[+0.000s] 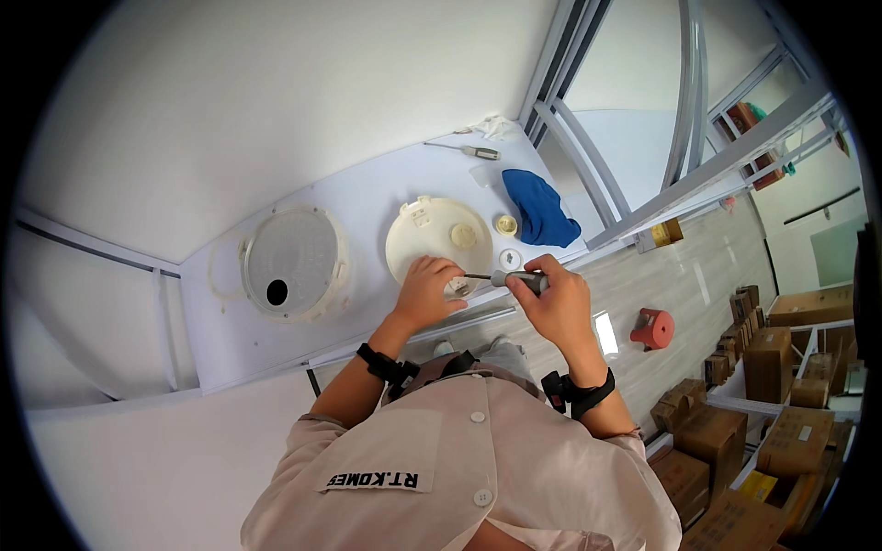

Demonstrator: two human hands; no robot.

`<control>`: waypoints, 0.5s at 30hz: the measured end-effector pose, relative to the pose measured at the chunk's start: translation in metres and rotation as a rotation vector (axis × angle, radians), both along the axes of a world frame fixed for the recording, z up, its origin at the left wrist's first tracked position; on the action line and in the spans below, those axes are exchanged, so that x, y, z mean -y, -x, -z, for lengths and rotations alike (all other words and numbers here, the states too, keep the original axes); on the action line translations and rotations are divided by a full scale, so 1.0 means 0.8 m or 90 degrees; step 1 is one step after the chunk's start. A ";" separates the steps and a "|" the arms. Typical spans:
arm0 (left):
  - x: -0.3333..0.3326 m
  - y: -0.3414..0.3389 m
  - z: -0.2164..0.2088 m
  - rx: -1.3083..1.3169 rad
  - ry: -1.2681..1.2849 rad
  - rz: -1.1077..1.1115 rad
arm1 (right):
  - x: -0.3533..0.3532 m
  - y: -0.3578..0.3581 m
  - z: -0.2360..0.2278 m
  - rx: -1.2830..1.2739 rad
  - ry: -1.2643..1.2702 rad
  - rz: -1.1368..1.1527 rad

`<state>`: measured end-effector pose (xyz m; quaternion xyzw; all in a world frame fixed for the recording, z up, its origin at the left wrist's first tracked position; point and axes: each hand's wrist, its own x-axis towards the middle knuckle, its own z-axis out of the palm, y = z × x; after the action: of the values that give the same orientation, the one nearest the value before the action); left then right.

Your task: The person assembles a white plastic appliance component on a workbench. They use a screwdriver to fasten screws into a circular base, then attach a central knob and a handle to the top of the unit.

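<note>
My right hand is closed round the grey handle of a screwdriver. Its shaft points left, to the near edge of a round cream lid that rests on the white table. At that edge is my left hand, its fingers bent over the rim beside the screwdriver tip and the thumb on the near side. What lies under its fingers is partly hidden. A round cream cap sits on the lid. To the right stand a small yellowish ring-shaped cap and a small white round part.
A white drum with a dark round hole stands on the left of the table. A blue cloth and another screwdriver lie at the right. Metal framing borders that end. A red stool and cardboard boxes are beyond.
</note>
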<state>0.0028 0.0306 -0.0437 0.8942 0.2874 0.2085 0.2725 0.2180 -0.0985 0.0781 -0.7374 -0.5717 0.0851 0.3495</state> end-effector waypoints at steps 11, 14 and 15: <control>-0.009 0.004 0.010 0.029 0.101 0.014 | -0.021 0.014 -0.016 0.052 0.049 -0.019; -0.011 0.006 0.011 0.025 0.089 0.032 | -0.024 0.022 -0.027 0.091 0.092 -0.036; -0.011 0.007 0.010 0.023 0.088 0.030 | -0.026 0.025 -0.033 0.105 0.113 -0.045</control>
<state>-0.0028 0.0392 -0.0517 0.8760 0.2751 0.1976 0.3434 0.1982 -0.0775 0.1043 -0.7491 -0.6145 0.0871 0.2315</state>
